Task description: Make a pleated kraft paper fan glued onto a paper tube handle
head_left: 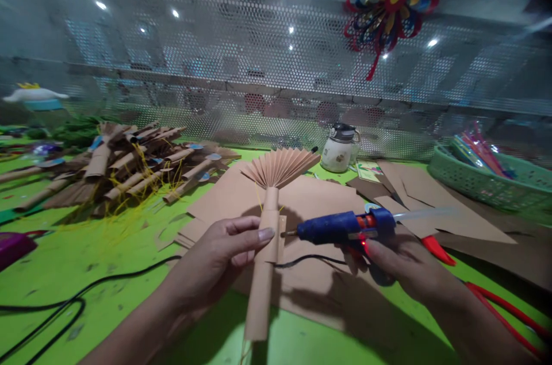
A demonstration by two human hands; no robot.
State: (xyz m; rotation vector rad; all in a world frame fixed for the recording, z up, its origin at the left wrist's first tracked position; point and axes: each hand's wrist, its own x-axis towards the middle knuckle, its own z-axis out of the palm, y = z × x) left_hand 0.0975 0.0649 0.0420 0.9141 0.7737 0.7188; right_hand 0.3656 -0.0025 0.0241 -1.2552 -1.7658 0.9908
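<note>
My left hand (228,247) is closed around a rolled kraft-paper tube (259,296), thumb pressed on its front. From the tube's top spreads a pleated paper fan (282,166), and yellow string shows at both ends. A narrow paper flap (282,238) sticks out on the tube's right side. My right hand (394,261) grips a blue hot glue gun (332,228) with a red light on it. The nozzle points left, at or very close to the flap; contact is hard to tell. A clear glue stick (425,214) juts from the gun's back.
Kraft paper sheets (319,195) lie beneath my hands. Several similar paper fans (142,166) with yellow strings are heaped at left. A black cord (125,274) crosses the green table. At right are red-handled scissors (500,307) and a green basket (487,184); a white bottle (337,152) stands behind.
</note>
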